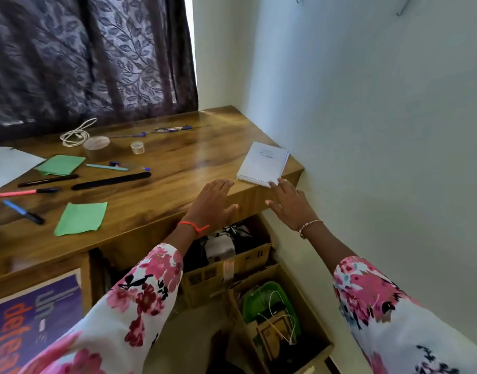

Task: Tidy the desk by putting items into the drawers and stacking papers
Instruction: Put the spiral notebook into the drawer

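— What's up at eleven o'clock?
— A dark curtain (91, 58) with a leaf pattern. A bright strip of daylight runs down its right edge.
— And from one to three o'clock?
— A pale wall (366, 103), with small metal hooks (403, 9) at the very top.
— Lower down?
— At six o'clock, an open cardboard box (205, 276) with dark and white things inside. Just beside it, at five o'clock, a second open box (310, 311) holds a green plastic tray (261, 295). At eight o'clock there's a purple poster (35, 319) with orange lettering.
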### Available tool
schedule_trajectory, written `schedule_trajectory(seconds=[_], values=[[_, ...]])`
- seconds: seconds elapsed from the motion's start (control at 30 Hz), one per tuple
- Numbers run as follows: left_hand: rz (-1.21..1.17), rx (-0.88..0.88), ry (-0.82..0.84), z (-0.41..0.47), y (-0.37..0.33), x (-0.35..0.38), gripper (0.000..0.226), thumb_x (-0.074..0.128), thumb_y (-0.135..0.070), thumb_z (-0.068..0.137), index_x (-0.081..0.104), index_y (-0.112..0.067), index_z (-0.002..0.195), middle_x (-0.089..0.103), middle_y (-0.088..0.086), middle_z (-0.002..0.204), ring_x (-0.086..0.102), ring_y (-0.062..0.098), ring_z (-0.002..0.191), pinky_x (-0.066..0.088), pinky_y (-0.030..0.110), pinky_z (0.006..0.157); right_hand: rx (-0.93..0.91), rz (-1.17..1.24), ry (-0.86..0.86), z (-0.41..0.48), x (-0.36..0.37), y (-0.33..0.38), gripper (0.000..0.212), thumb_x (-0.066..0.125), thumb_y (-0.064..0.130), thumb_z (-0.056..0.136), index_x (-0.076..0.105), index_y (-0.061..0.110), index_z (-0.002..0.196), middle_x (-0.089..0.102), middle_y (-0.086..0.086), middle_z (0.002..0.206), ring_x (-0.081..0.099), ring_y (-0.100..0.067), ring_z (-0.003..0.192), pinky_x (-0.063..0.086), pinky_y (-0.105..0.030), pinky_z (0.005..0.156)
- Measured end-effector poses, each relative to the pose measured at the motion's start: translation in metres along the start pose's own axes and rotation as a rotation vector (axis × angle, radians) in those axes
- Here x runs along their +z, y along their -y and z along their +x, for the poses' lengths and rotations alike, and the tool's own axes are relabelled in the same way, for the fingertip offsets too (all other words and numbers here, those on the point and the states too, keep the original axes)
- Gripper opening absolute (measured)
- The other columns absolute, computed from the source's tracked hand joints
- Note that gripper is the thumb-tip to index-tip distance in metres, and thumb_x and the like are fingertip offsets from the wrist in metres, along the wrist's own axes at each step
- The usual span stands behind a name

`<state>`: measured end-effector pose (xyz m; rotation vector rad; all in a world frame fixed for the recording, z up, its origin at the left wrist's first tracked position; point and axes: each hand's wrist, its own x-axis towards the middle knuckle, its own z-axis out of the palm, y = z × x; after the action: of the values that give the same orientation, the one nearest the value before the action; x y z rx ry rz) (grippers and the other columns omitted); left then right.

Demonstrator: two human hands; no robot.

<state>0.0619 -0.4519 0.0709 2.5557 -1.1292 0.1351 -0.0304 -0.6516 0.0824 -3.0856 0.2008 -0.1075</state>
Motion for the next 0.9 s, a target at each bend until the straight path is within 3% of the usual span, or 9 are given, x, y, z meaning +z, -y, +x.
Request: schedule_trajectory(seconds=[0.3,0.5,0.57,0.63,0.73,0.83,0.9], values=[[-0.117,-0.017,0.155,0.122,0.035,0.034,0.063,0.059,-0.029,0.087,0.035,-0.002,0.137,0.040,0.016,0.140,0.038,0.031,0.128,0.030,0.036,0.106,0.141,0.060,0.123,0.108,0.029,-0.035,0.055,0.030,0.041,0.097,0.017,0.020,0.146,0.014,-0.011,0.154,0.013,-0.028,0.142,0.021,-0.045,0.111],[-0.242,-0.160,0.220,0.186,0.049,0.048,0.058,0.054,-0.032,0.091,0.036,-0.003,0.137,0.040,0.016,0.141,0.042,0.031,0.125,0.036,0.036,0.099,0.432,0.292,0.052,0.171,0.038,-0.049,0.056,0.039,0.039,0.095,0.028,0.008,0.140,0.031,-0.021,0.141,0.032,-0.036,0.127,0.030,-0.041,0.104],[-0.283,-0.206,0.231,0.202,0.051,0.055,0.046,0.055,-0.029,0.090,0.048,-0.001,0.126,0.053,0.019,0.125,0.052,0.033,0.111,0.042,0.035,0.083,0.593,0.366,0.061,0.189,0.046,-0.053,0.057,0.043,0.038,0.093,0.033,0.001,0.136,0.037,-0.023,0.135,0.035,-0.037,0.124,0.030,-0.042,0.103],[-0.326,-0.260,0.240,0.212,0.050,0.059,0.029,0.056,-0.025,0.089,0.058,0.002,0.099,0.062,0.019,0.099,0.060,0.034,0.089,0.041,0.031,0.064,0.713,0.336,0.079,0.202,0.055,-0.057,0.053,0.046,0.038,0.090,0.045,-0.002,0.125,0.048,-0.022,0.126,0.039,-0.037,0.120,0.026,-0.045,0.106],[-0.395,-0.358,0.214,0.226,0.050,0.065,0.029,0.055,-0.015,0.086,0.047,-0.009,0.060,0.052,0.005,0.063,0.051,0.024,0.060,0.032,0.020,0.046,0.816,0.323,0.098,0.217,0.060,-0.057,0.037,0.049,0.029,0.086,0.058,0.002,0.109,0.057,-0.018,0.114,0.043,-0.034,0.112,0.027,-0.041,0.103],[-0.471,-0.460,0.187,0.238,0.051,0.068,0.039,0.055,-0.008,0.083,0.034,-0.011,0.050,0.038,-0.001,0.051,0.039,0.018,0.049,0.024,0.020,0.039,0.900,0.434,0.114,0.228,0.057,-0.056,0.031,0.049,0.017,0.086,0.059,0.000,0.110,0.059,-0.019,0.114,0.043,-0.033,0.114,0.033,-0.035,0.096],[-0.529,-0.510,0.188,0.242,0.050,0.067,0.024,0.054,-0.005,0.082,0.046,-0.008,0.059,0.041,0.000,0.049,0.040,0.018,0.047,0.026,0.017,0.037,0.925,0.505,0.098,0.234,0.055,-0.057,0.031,0.050,0.015,0.084,0.059,-0.001,0.110,0.058,-0.021,0.114,0.044,-0.033,0.114,0.037,-0.034,0.092]])
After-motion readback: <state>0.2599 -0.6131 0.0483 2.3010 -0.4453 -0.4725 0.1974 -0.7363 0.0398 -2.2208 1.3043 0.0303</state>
